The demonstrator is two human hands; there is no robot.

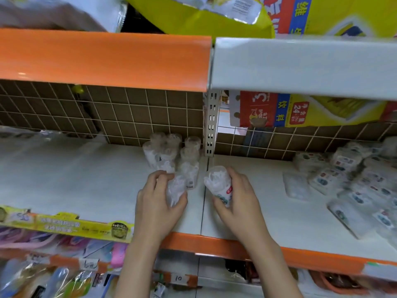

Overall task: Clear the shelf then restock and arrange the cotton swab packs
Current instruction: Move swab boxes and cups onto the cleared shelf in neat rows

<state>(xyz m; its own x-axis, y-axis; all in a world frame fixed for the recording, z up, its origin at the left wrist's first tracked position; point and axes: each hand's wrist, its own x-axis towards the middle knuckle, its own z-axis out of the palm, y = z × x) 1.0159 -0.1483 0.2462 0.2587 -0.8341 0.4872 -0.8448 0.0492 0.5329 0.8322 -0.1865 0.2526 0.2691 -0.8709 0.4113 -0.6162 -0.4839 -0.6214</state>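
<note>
1. A person stood at a white metal shelf with an orange front lip [214, 240], both bare hands working on its deck. The slotted grey upright post [211, 123] at the back marked where two shelf boards met.

2. The left hand [160, 203], just left of the post's line and nearer the front edge, had its fingers curled round a clear plastic-wrapped roll of cotton swabs [176, 190], which lay tilted against the foremost of the packs already placed.

3. The right hand [234, 196], just right of that line, gripped a second clear-wrapped swab pack with a printed label [219, 186], fingers clamped on its side and its crumpled white top pointing towards the post.

4. A small cluster of matching clear swab rolls [171, 151] stood at the foot of the post on its left side, against the brown gridded back panel [129, 112].

5. Far right of the post, a loose heap of flat clear packets with coloured labels [348, 175] sprawled across the neighbouring board; whether these belonged to the same job could not be told.

6. Judged from this, restocking was under way, with the bay largely bare and only the first rows built.

7. The next move appeared to call for standing the left-hand roll upright, touching the front of the cluster, then setting the right-hand pack beside it so the rows stayed square.
</note>
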